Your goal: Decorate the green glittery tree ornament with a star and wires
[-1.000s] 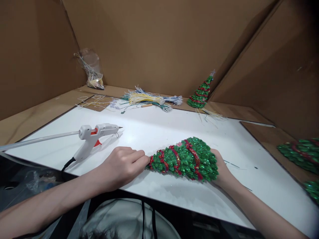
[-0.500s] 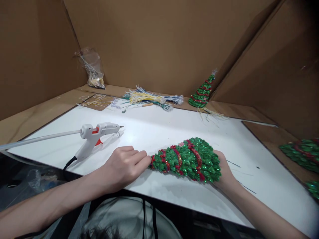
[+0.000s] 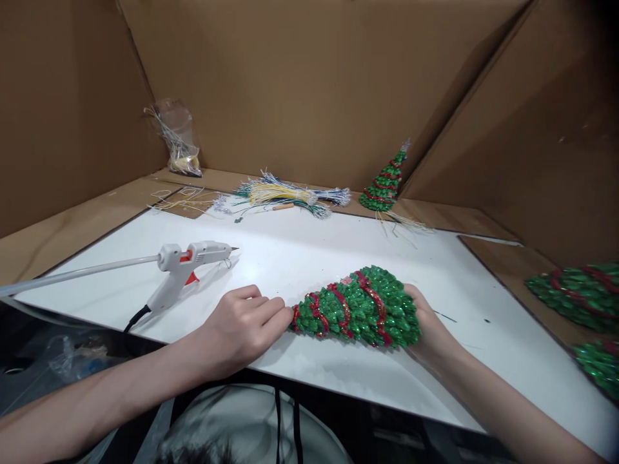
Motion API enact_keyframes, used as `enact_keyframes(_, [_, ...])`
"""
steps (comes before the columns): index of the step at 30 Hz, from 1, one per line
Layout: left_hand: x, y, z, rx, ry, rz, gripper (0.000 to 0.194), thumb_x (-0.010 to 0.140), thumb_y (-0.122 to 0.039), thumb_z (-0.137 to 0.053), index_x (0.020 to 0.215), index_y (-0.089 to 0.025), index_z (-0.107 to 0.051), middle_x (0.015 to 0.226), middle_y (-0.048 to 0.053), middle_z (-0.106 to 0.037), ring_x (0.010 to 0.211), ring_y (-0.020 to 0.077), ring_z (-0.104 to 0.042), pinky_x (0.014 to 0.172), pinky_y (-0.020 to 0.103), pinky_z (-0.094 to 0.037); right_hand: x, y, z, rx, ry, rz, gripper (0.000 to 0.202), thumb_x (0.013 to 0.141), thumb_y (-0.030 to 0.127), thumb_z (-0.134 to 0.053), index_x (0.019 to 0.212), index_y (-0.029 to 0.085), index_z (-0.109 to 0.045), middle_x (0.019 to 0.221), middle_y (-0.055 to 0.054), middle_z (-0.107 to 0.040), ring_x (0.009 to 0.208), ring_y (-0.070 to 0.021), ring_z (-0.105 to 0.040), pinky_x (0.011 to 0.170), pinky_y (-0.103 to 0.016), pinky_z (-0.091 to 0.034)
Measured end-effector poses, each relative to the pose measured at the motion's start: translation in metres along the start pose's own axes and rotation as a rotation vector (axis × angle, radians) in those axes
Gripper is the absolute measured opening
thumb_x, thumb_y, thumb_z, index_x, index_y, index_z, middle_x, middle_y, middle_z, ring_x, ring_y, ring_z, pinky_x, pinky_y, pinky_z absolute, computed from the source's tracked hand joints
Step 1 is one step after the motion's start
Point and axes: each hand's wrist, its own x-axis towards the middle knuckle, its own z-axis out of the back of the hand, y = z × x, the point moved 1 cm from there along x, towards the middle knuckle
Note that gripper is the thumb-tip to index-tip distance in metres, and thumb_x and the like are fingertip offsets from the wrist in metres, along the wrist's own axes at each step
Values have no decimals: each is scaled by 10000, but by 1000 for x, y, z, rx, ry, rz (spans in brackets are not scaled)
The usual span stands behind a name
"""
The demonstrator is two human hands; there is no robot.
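Observation:
A glittery green tree (image 3: 360, 309) wound with red garland lies on its side between my hands, tip to the left, above the white board (image 3: 314, 248). My left hand (image 3: 251, 325) is closed on its narrow tip. At the wide base is my right hand (image 3: 428, 322), its fingers mostly hidden behind and inside the tree. A white glue gun (image 3: 186, 264) with a red trigger stands left of my left hand, its nozzle pointing right.
Bundles of yellow, green and blue wires (image 3: 290, 193) lie at the back. A smaller-looking decorated tree (image 3: 385, 183) stands at the back right. More green trees (image 3: 580, 296) lie at the right edge. A clear bag (image 3: 181, 138) leans against the cardboard wall (image 3: 290, 84).
The view has shifted slightly, so the background sits a little differently. The tree's base and my right hand appear slightly further left; both hands remain on the tree.

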Motion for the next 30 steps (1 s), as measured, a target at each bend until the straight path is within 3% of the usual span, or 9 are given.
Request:
enact_keyframes(5, [2, 0, 1, -16, 22, 11, 166, 857, -56, -458, 776, -147, -570, 617, -27, -524, 487, 118, -387, 514, 274, -345, -3, -7, -4, 116, -74, 32, 39, 531, 177, -654, 514, 180, -689, 480, 3, -631, 434, -126, -551, 431, -228, -464])
enact_keyframes(9, [3, 0, 2, -20, 31, 29, 184, 859, -55, -443, 752, -153, -557, 613, -28, -519, 490, 116, -398, 508, 275, -344, -4, -10, -5, 148, -89, 64, 7, 520, 191, -656, 518, 190, -663, 477, 6, -614, 416, -129, -532, 385, -232, -440])
enact_keyframes(16, [3, -2, 2, -21, 27, 54, 205, 874, -70, -436, 713, -157, -527, 610, -30, -526, 487, 109, -423, 489, 287, -319, -6, -8, -9, 145, -137, 71, 109, 512, 199, -628, 451, 202, -537, 364, 46, -476, 291, -97, -410, 264, -213, -338])
enact_keyframes(27, [2, -1, 1, -60, 31, 96, 193, 865, -65, -444, 736, -161, -551, 603, -29, -536, 488, 116, -418, 478, 282, -310, -7, -9, -11, 171, -196, 43, 63, 470, 200, -603, 481, 199, -541, 400, 37, -518, 312, -110, -443, 285, -237, -369])
enact_keyframes(30, [2, -1, -1, -59, 36, 96, 195, 865, -67, -445, 726, -162, -545, 605, -29, -537, 490, 116, -421, 478, 281, -310, -7, -10, -10, 166, -203, 59, 88, 484, 200, -590, 464, 203, -504, 357, 55, -455, 281, -90, -386, 271, -224, -339])
